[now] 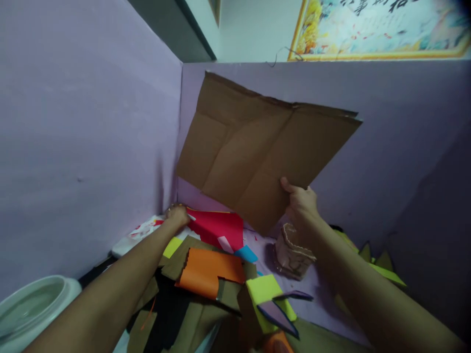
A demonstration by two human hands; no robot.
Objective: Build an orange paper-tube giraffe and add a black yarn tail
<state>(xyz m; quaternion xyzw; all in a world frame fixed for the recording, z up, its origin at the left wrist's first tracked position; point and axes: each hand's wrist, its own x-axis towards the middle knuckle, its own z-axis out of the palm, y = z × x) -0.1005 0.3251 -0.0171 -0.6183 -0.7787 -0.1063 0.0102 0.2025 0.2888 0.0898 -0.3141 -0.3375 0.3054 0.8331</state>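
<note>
My right hand [302,202] grips the lower right edge of a large brown cardboard sheet [253,152], thumb on the near face. The creased sheet is raised and tilted in front of the wall. Farther left, my left hand [177,215] reaches into the corner beside a red paper sheet [217,226]. Its fingers look curled, and whatever they hold is hidden. Below lie orange paper [209,269] and cardboard scraps [189,321]. A small crinkled brown container [292,255] stands behind my right forearm.
A white round-rimmed pot [40,299] stands at the lower left. Yellow paper with purple, dark-edged ear shapes [277,314] lies low in the middle. Yellow-green pointed pieces [382,269] sit at right. Purple walls [110,122] meet in the corner; a framed picture [379,29] hangs above.
</note>
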